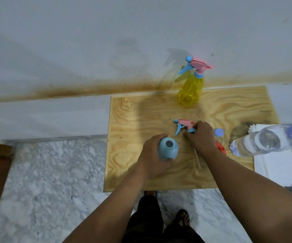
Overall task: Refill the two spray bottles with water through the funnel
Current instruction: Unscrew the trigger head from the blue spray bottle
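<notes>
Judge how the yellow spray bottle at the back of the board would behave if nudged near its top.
The yellow spray bottle stands upright, tall over a modest base, with its trigger head still on, so a high push would probably tip it. Its clear body shows no obvious water line, so it is likely light and would slide easily on the wooden board. The smooth plastic may feel slippery.

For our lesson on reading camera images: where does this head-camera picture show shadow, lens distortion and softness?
Head view: the yellow spray bottle casts a faint grey shadow on the wall behind it; a broad dim band of shade crosses the wooden board; the wide lens bows the board's edges and stretches the clear water bottle at the right; the whole frame is slightly soft.
</notes>
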